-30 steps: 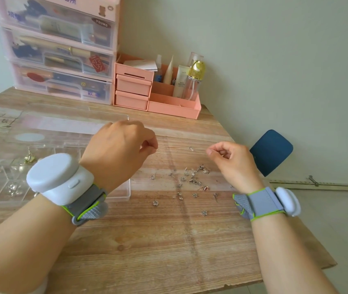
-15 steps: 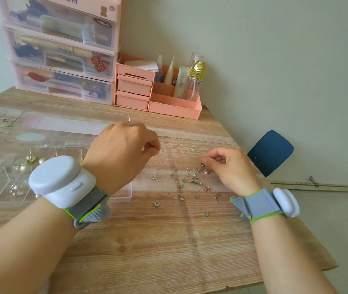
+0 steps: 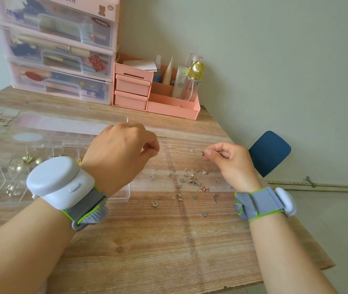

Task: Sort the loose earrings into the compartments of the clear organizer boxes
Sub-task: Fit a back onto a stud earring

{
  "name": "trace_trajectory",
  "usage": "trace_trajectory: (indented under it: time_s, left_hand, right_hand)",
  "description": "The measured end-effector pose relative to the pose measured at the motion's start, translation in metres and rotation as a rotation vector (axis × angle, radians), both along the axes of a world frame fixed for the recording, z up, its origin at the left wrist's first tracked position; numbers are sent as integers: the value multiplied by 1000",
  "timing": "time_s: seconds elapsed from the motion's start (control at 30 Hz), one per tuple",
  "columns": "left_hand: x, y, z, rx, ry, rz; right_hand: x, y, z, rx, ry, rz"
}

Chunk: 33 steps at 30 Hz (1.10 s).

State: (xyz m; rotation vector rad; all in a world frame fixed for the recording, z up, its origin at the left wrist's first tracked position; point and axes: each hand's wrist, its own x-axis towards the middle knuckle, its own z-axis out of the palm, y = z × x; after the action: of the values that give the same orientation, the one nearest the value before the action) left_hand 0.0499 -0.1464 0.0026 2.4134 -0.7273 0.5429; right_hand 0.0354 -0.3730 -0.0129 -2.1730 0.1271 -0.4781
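Observation:
Several small silver and rose-gold stud earrings lie scattered on the wooden table. My right hand hovers above the pile and pinches one stud earring between thumb and forefinger. My left hand is closed, thumb against forefinger, over the right edge of the clear organizer box; whether it holds anything is hidden. The box's compartments hold a few gold and silver earrings. Its clear lid lies open behind it.
A stack of clear drawers and a pink desk organizer with bottles stand at the back by the wall. A blue chair back shows past the table's right edge. Both wrists carry grey straps with white devices.
My right hand dipped down into the earring pile and has lifted back up with one stud pinched in its fingers. My left hand has hardly moved.

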Motion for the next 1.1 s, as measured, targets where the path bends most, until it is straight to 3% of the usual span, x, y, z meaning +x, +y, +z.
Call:
trace_trajectory:
  time_s: [0.2,0.3,0.6,1.1]
  left_hand:
    - [1,-2,-1,-140,47,-71]
    - [1,-5,0,-217,70,-127]
    - [-7,-14,3,-386,154,-271]
    - [-9,-15,4,-412,85,-272]
  right_hand:
    - [-5,21,14,605,53,315]
    - [-6,30,19,753,114,454]
    - [-6,38,16,802,148,634]
    - [-10,42,21,712,132,564]
